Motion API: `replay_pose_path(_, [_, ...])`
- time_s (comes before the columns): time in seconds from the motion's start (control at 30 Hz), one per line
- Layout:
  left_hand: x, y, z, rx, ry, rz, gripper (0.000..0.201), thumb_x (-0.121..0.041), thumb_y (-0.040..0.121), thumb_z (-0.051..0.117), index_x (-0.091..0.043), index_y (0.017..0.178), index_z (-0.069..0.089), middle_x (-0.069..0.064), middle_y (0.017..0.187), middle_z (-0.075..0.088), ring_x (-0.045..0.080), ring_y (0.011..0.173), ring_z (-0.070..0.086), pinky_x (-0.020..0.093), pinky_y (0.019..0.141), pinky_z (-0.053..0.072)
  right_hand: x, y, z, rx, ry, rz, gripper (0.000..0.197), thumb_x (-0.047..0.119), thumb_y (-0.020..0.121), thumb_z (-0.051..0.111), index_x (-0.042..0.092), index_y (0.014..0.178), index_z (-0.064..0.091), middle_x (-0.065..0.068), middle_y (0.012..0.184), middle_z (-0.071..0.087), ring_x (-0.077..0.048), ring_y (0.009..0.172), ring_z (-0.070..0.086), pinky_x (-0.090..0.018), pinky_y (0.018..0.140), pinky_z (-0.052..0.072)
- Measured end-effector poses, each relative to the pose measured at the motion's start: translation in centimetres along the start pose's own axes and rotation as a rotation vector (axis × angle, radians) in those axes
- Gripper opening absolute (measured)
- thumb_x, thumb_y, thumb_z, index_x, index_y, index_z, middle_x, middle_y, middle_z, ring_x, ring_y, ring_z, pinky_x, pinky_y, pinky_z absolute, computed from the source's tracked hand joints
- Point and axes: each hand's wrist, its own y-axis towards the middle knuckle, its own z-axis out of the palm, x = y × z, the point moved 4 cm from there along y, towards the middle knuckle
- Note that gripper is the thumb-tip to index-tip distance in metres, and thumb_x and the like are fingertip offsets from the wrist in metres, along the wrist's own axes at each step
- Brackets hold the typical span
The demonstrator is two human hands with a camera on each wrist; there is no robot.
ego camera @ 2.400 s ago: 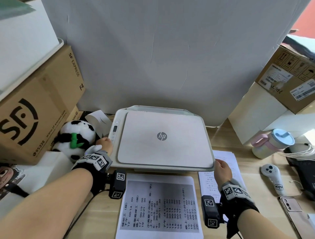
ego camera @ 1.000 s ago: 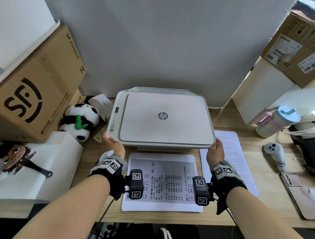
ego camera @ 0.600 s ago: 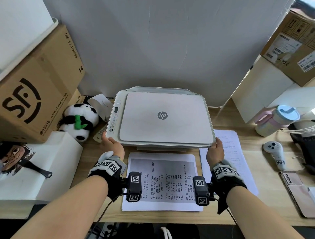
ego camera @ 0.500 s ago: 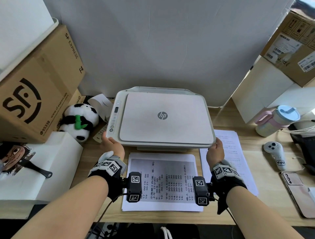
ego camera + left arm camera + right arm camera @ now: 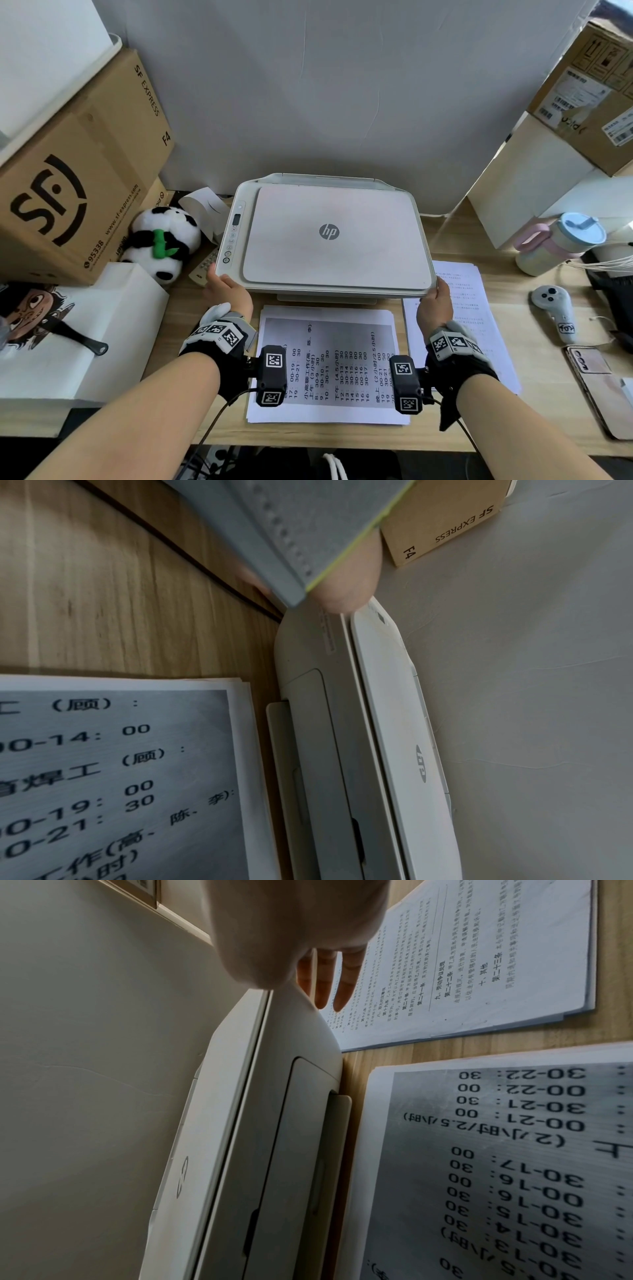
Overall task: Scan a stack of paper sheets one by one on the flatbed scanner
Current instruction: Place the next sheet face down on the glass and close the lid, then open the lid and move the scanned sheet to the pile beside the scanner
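Note:
The white HP flatbed scanner point(image 5: 329, 236) sits mid-desk with its lid down. My left hand point(image 5: 224, 291) rests on its front-left corner, thumb point(image 5: 349, 574) on top; the other fingers are mostly hidden. My right hand point(image 5: 434, 301) is at the front-right corner, its straight fingers point(image 5: 342, 982) lying down the scanner's side point(image 5: 274, 1096). A paper stack point(image 5: 327, 363) with a grey printed table on top lies flat in front of the scanner, also seen beside it point(image 5: 120, 777) point(image 5: 479, 1150). Neither hand holds paper.
A second text stack point(image 5: 472, 308) lies right of the scanner point(image 5: 479, 961). A panda toy point(image 5: 161, 243) and SF cardboard box point(image 5: 78, 192) crowd the left. A lidded cup point(image 5: 561, 243), controller point(image 5: 555, 311) and phone point(image 5: 596, 380) sit at right. A white board stands behind.
Since 2.4 s ago my left hand has moved from the scanner's left side to its front-left corner, and my head has pulled back. In the last second nothing has visibly moved.

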Motion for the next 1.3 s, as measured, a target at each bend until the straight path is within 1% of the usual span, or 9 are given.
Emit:
replay_pose_path(0.63, [-0.8, -0.7, -0.4, 0.031, -0.002, -0.066, 0.045, -0.014, 0.100, 0.026, -0.018, 0.144, 0.033, 0.024, 0.133, 0.048, 0.040, 0.120, 0.048, 0.045, 0.099, 0.036, 0.6, -0.5, -0.3, 0.020, -0.015, 0.016, 0.039, 0.021, 0.102, 0.028, 0.012, 0.136, 0.044, -0.015, 0.130, 0.056, -0.037, 0.118, 0.051, -0.043, 0.102, 0.040])
replay_pose_path(0.77, [-1.7, -0.5, -0.8, 0.096, 0.059, -0.154, 0.047, -0.010, 0.099, 0.028, -0.017, 0.145, 0.029, 0.022, 0.138, 0.044, 0.038, 0.123, 0.045, 0.045, 0.103, 0.033, 0.9, -0.6, -0.4, 0.019, -0.027, 0.023, 0.040, 0.021, 0.102, 0.028, 0.010, 0.138, 0.042, -0.016, 0.132, 0.054, -0.038, 0.120, 0.049, -0.041, 0.102, 0.038])
replay_pose_path(0.93, [-3.4, 0.2, -1.5, 0.245, 0.082, -0.146, 0.049, -0.008, 0.094, 0.040, -0.006, 0.142, 0.030, 0.019, 0.139, 0.044, 0.034, 0.124, 0.047, 0.037, 0.098, 0.042, 1.0, -0.8, -0.6, 0.010, -0.037, 0.028, 0.040, 0.019, 0.102, 0.029, 0.008, 0.138, 0.042, -0.017, 0.134, 0.053, -0.039, 0.122, 0.048, -0.040, 0.102, 0.036])
replay_pose_path(1.03, [-5.7, 1.2, -2.3, 0.115, 0.152, -0.078, 0.044, -0.010, 0.090, 0.045, -0.012, 0.134, 0.043, 0.016, 0.138, 0.041, 0.035, 0.122, 0.046, 0.037, 0.101, 0.040, 1.2, -0.8, -0.6, 0.006, -0.026, 0.026, 0.039, 0.018, 0.102, 0.029, 0.008, 0.137, 0.043, -0.018, 0.133, 0.053, -0.039, 0.122, 0.048, -0.041, 0.102, 0.036])
replay_pose_path(1.1, [-7.3, 1.8, -2.3, 0.071, 0.187, 0.023, 0.037, -0.011, 0.087, 0.047, -0.012, 0.124, 0.052, 0.017, 0.133, 0.046, 0.037, 0.117, 0.049, 0.041, 0.101, 0.041, 1.4, -0.8, -0.6, 0.004, -0.019, 0.026, 0.039, 0.018, 0.102, 0.028, 0.007, 0.137, 0.043, -0.018, 0.132, 0.053, -0.039, 0.121, 0.048, -0.040, 0.101, 0.037])
replay_pose_path(1.2, [-8.9, 2.4, -0.9, 0.264, 0.308, 0.141, 0.030, -0.008, 0.090, 0.044, -0.006, 0.118, 0.055, 0.015, 0.116, 0.058, 0.035, 0.116, 0.052, 0.036, 0.097, 0.041, 1.6, -1.0, -0.5, -0.012, -0.006, 0.020, 0.039, 0.018, 0.102, 0.029, 0.006, 0.136, 0.044, -0.019, 0.131, 0.054, -0.040, 0.119, 0.049, -0.040, 0.099, 0.038])
replay_pose_path(1.23, [-9.2, 2.4, -0.4, 0.335, 0.375, 0.161, 0.023, -0.007, 0.091, 0.043, -0.005, 0.109, 0.058, 0.011, 0.098, 0.060, 0.034, 0.115, 0.053, 0.034, 0.093, 0.041, 1.6, -1.1, -0.5, -0.017, 0.001, 0.020, 0.039, 0.018, 0.102, 0.029, 0.007, 0.135, 0.044, -0.019, 0.130, 0.055, -0.040, 0.118, 0.049, -0.040, 0.098, 0.038])
replay_pose_path(1.27, [-9.5, 2.4, -0.2, 0.384, 0.430, 0.178, 0.016, -0.008, 0.091, 0.043, -0.008, 0.091, 0.059, 0.005, 0.079, 0.054, 0.034, 0.112, 0.056, 0.033, 0.086, 0.041, 1.6, -1.2, -0.4, -0.021, 0.010, 0.023, 0.039, 0.018, 0.102, 0.028, 0.007, 0.135, 0.045, -0.019, 0.130, 0.055, -0.039, 0.118, 0.050, -0.040, 0.098, 0.038])
replay_pose_path(1.3, [-9.6, 2.7, 0.1, 0.397, 0.463, 0.181, 0.020, -0.009, 0.091, 0.044, -0.014, 0.073, 0.052, 0.001, 0.067, 0.043, 0.034, 0.108, 0.058, 0.031, 0.078, 0.040, 1.6, -1.2, -0.4, -0.024, 0.018, 0.029, 0.039, 0.019, 0.102, 0.028, 0.007, 0.136, 0.045, -0.019, 0.130, 0.055, -0.039, 0.118, 0.050, -0.040, 0.097, 0.039])
